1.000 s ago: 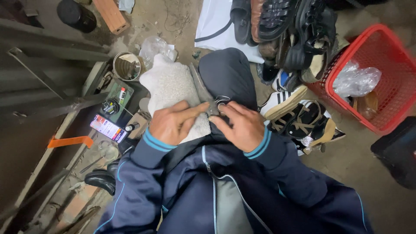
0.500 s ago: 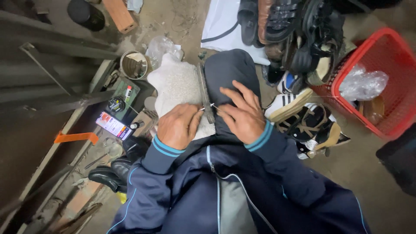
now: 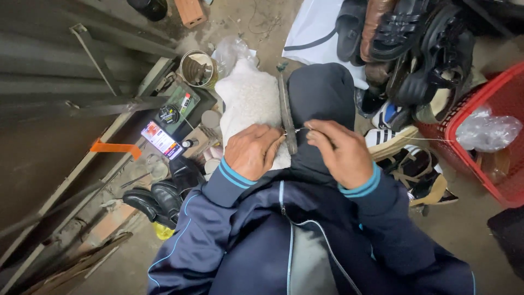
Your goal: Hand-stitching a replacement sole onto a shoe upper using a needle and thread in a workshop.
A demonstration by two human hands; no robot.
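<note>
White fleecy shoe (image 3: pixel 248 104) at frame centre, laid across the lap, dark sole edge (image 3: pixel 286 114) turned toward the right. Left hand (image 3: pixel 252 152) closed over its near end, pressing it down. Right hand (image 3: pixel 341 150) just right of the sole, fingers pinched narrow on a thin thread (image 3: pixel 297 130) stretched between both hands; needle too small to tell. Dark trouser knee (image 3: pixel 322 93) directly beside the shoe. Rusty tin can (image 3: pixel 196 68) in the upper left, spool tray (image 3: pixel 174 112) below it. Black shoes (image 3: pixel 155 199) at lower left. Piled sandals (image 3: pixel 404 49) at upper right, red basket (image 3: pixel 499 104) at the right edge.
</note>
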